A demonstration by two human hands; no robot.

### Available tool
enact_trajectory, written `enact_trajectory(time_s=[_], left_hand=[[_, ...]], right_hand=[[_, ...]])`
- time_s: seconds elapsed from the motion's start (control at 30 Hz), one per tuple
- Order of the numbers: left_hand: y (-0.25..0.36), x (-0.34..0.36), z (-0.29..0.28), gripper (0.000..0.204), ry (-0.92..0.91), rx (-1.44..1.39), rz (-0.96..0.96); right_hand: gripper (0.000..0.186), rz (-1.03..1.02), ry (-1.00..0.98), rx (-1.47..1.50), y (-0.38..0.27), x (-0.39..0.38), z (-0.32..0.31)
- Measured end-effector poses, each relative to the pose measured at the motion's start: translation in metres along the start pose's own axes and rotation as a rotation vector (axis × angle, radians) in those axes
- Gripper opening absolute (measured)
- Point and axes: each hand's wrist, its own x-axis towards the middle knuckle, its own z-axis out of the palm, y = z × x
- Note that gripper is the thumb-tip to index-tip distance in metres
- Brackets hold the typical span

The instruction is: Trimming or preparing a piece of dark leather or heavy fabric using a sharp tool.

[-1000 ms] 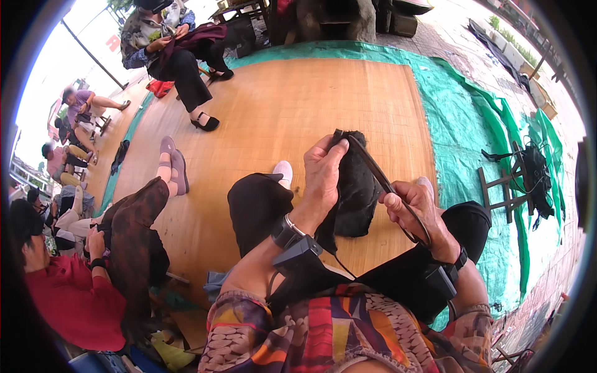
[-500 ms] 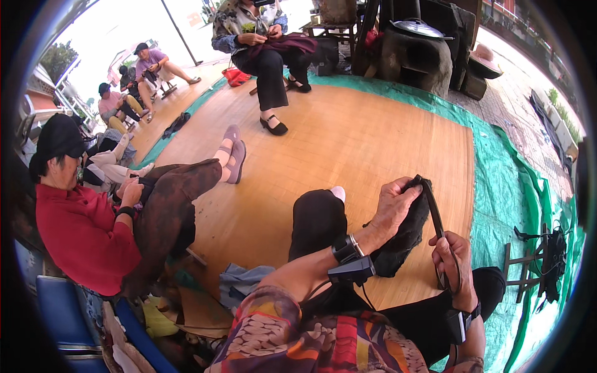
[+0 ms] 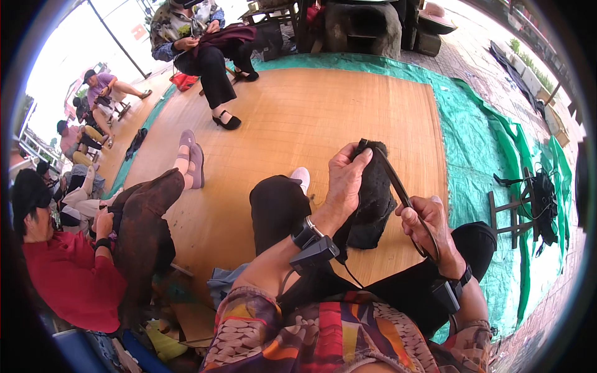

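My left hand (image 3: 346, 181) pinches the top corner of a black cloth piece (image 3: 375, 208), which hangs down in front of my knees. A narrow dark strip (image 3: 394, 179) runs from that pinch along the cloth's right side. Its lower part passes to my right hand (image 3: 430, 229), whose fingers are closed on it, with a loop of strip hanging by the palm. The strip is bowed between the two hands. Whether it is fastened to the cloth is hidden under my left thumb. Both wrists wear dark bands with small boxes.
A bamboo mat (image 3: 298, 118) lies over a green tarp (image 3: 463, 130). A small stool (image 3: 513, 214) with a black bag and cords stands at right. A person in red (image 3: 68, 280) sits close on my left; another person (image 3: 214, 59) sits ahead, near a stove (image 3: 362, 28).
The head view has turned, so the surroundings appear further left and higher. Both hands keep their grips on the cloth and strip, which now appear higher and further left.
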Motion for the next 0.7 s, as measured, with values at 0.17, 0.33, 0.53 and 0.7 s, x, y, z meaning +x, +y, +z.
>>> enact_trajectory(time_s=[0.17, 0.33, 0.53, 0.7], left_hand=[[0.004, -0.0042, 0.0091, 0.006, -0.021, 0.018, -0.054], [0.0024, -0.0046, 0.0074, 0.005, -0.018, 0.041, 0.008], [0.0031, -0.0059, 0.0078, 0.007, -0.036, 0.059, 0.008], [0.0051, -0.0042, 0.0032, 0.008, -0.03, 0.074, -0.012]], right_hand=[[0.051, 0.006, 0.011, -0.04, -0.0035, 0.0009, -0.0045], [0.053, 0.054, 0.002, -0.08, -0.0008, 0.0014, -0.0015], [0.054, 0.055, 0.011, -0.093, -0.0016, 0.0018, -0.0003], [0.052, 0.013, 0.009, -0.08, -0.0039, 0.0017, -0.0015]])
